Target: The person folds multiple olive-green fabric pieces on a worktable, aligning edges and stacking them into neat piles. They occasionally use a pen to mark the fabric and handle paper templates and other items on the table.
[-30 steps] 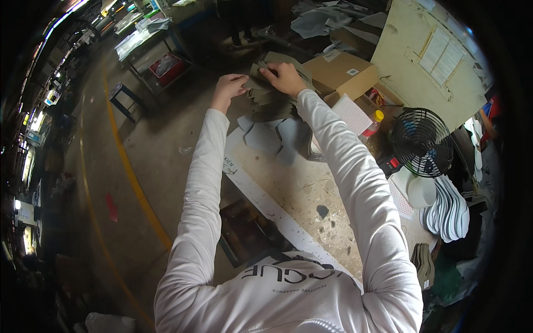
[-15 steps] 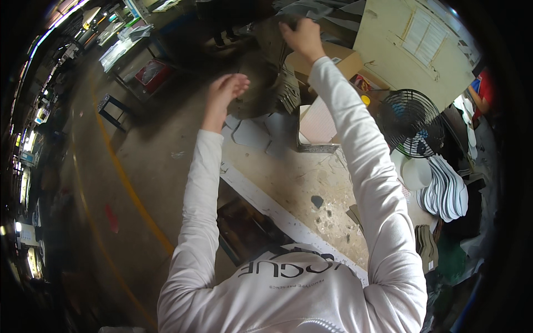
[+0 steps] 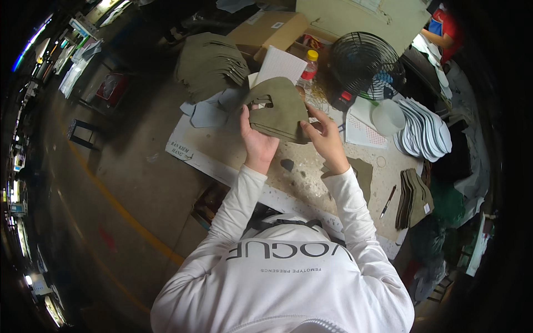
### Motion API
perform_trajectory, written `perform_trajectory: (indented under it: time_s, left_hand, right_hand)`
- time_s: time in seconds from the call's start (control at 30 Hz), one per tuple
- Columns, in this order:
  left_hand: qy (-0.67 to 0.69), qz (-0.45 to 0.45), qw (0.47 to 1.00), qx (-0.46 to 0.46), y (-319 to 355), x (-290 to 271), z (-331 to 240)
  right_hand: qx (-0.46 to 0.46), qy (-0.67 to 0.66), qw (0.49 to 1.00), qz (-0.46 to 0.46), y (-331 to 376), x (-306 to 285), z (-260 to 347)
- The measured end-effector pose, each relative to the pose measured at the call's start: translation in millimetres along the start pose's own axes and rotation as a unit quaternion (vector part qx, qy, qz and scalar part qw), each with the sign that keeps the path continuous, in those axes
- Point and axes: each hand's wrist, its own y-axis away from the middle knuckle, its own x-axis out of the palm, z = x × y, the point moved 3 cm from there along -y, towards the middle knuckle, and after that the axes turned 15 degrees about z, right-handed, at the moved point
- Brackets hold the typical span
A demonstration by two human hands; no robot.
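Both hands hold a thin stack of olive-green cut shoe-upper pieces over the table, with cut-out slots near its left end. My left hand grips the left end from below, thumb up along the edge. At the right edge, my right hand has bent fingers and thumb closed on the layers. Beyond them, to the left, a larger pile of similar olive pieces rests at the table's far end. An olive piece lies flat on the table by my right wrist.
A speckled table carries a black fan, a yellow-capped bottle, a cardboard box and white paper. To the right are light-blue pieces, olive strips and a pen. A person in red is at upper right.
Both hands have come back from their far reach toward my body and closed on olive pieces, which were not in them before. My view has shifted, showing more of the table.
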Motion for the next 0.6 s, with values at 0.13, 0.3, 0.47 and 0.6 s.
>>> perform_trajectory:
  time_s: [0.13,0.3,0.47,0.6]
  left_hand:
    - [-0.067,0.009,0.997,-0.045,23,-8,26]
    - [-0.118,-0.004,0.987,-0.108,31,-19,52]
    - [-0.072,-0.019,0.986,-0.150,35,-23,88]
    - [-0.066,0.021,0.973,-0.222,44,-19,135]
  right_hand:
    - [0.121,-0.169,0.978,0.008,13,-1,-30]
    - [-0.008,-0.047,0.995,-0.093,40,10,-30]
    - [-0.091,0.170,0.965,-0.178,89,-34,-26]
    - [-0.059,0.059,0.959,-0.271,146,-74,-57]
